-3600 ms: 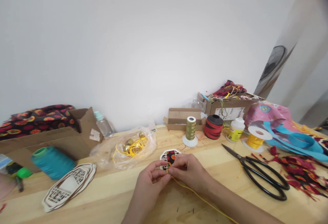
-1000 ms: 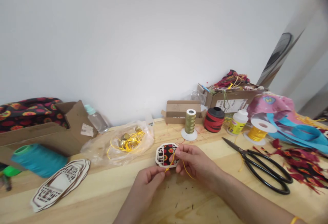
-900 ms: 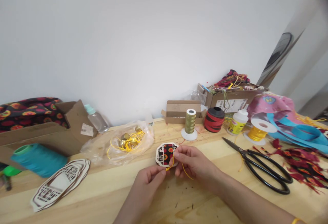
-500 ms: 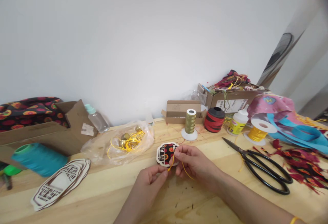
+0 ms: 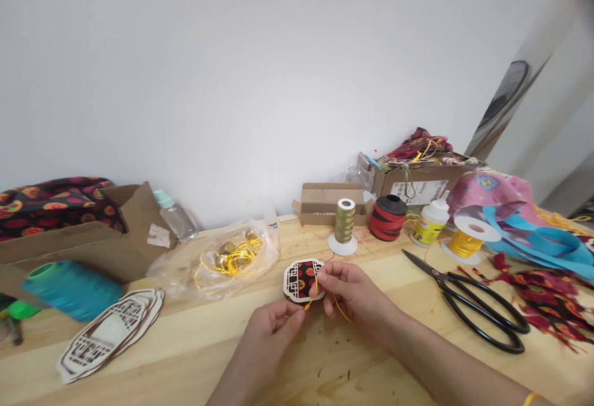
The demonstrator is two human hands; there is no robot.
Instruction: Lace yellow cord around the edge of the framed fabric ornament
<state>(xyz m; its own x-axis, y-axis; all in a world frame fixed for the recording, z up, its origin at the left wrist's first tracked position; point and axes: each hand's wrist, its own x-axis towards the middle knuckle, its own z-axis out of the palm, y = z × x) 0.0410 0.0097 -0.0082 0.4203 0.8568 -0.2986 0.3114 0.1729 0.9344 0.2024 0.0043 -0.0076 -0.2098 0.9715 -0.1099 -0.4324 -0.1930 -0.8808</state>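
Note:
A yellow cord (image 5: 312, 302) runs between my two hands in the head view. My left hand (image 5: 278, 325) pinches a knotted part of it between thumb and forefinger. Closed on another stretch is my right hand (image 5: 346, 285), and a loose end of cord hangs below its fingers. Just behind the cord lies a small wooden ornament (image 5: 293, 279), a pale fretwork frame over black, red and orange patterned fabric. The right fingers overlap its right edge; whether they touch it I cannot tell.
Black-handled scissors (image 5: 482, 307) lie at right beside fabric scraps (image 5: 552, 294). Behind stand a gold thread spool (image 5: 344, 223), a red spool (image 5: 388, 223), a glue bottle (image 5: 429, 223) and a yellow cord spool (image 5: 464, 245). Left are wooden frames (image 5: 88, 350), a teal cone (image 5: 77, 288) and a plastic bag (image 5: 180, 270).
The fingers of my right hand have shifted slightly, and the cord between the hands slants a little differently. My left hand keeps its pinch in about the same place.

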